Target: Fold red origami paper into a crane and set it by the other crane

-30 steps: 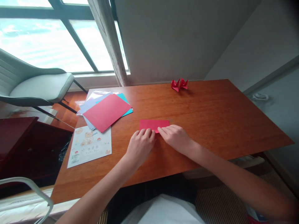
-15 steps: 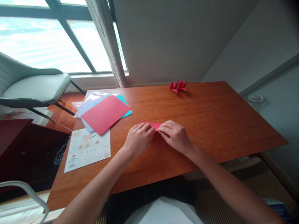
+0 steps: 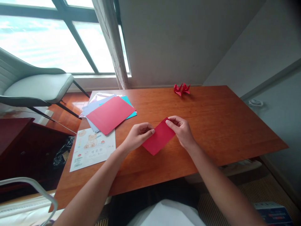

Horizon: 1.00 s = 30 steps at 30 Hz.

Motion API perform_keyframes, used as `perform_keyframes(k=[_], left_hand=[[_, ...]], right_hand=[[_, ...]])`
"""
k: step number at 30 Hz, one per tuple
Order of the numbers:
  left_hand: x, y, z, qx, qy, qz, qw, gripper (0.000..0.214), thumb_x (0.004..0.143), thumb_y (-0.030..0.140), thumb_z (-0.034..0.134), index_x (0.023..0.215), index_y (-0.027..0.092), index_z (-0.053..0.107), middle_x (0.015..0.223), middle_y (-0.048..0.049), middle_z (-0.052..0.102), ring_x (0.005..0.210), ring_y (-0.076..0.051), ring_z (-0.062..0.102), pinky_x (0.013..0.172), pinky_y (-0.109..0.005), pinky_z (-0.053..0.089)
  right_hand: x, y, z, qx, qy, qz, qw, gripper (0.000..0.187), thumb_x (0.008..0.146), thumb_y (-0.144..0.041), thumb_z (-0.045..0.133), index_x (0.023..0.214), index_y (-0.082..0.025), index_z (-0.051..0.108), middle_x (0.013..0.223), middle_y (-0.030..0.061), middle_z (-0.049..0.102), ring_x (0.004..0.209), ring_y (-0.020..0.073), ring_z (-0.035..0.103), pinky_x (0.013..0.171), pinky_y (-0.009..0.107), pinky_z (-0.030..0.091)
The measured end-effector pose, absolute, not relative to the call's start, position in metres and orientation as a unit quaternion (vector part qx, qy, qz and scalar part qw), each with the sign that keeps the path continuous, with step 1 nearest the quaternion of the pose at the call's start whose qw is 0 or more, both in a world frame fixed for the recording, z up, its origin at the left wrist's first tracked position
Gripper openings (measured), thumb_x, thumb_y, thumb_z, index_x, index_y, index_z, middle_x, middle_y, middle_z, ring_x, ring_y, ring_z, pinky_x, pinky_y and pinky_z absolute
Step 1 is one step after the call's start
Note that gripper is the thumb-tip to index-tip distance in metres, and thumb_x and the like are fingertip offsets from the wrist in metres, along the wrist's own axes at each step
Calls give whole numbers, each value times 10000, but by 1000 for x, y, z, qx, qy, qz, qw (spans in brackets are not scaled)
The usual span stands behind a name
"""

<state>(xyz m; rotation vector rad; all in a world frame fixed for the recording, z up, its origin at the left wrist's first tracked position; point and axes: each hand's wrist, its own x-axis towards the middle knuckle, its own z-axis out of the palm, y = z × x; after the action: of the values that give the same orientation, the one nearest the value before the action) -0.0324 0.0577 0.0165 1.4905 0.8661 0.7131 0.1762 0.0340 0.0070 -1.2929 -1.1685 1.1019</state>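
Observation:
A red sheet of paper (image 3: 159,138), roughly rectangular, is held up at a tilt over the wooden table (image 3: 207,125). My left hand (image 3: 138,135) pinches its left edge, thumb on top and fingers behind. At the upper right corner, my right hand (image 3: 181,128) grips the paper between thumb and fingers. Two small red folded paper figures (image 3: 182,89), shaped like cranes, stand close together near the table's back edge. Whatever folds lie on the paper's underside are hidden.
Left on the table lies a stack of coloured paper with a red sheet (image 3: 111,114) on top. In front of it is a white printed sheet (image 3: 94,150) with bear drawings. A grey chair (image 3: 39,86) stands by the window, beyond the table's left edge.
The red paper was low and mostly covered by both hands; now its broad face shows, tilted. My right hand has moved up and right, my left slightly left.

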Motion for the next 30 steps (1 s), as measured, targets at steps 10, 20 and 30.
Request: perform_keyframes(k=[10,20,30], left_hand=[[-24,48,15,651,370,267,607,329,858,428,600,723,128,602,659,7,539,609,-100,462,516,-191,360],[-24,43,14,697,319,229,601,272,832,305,584,629,127,559,572,41,422,556,-77,351,504,-204,273],[-24,42,10,699,303,211,612,267,839,283,573,621,137,521,574,43,408,556,-77,347,507,-213,259]], right_hand=[[183,30,30,-519,-666,444,302,137,818,-314,658,832,-180,683,747,-3,664,692,148,596,586,228,448],[182,26,42,-499,-721,407,258,149,779,-306,694,827,-173,742,694,-6,685,629,126,563,552,226,395],[233,32,37,-552,-598,454,363,199,773,-358,732,751,-166,684,693,8,681,655,141,620,640,260,474]])
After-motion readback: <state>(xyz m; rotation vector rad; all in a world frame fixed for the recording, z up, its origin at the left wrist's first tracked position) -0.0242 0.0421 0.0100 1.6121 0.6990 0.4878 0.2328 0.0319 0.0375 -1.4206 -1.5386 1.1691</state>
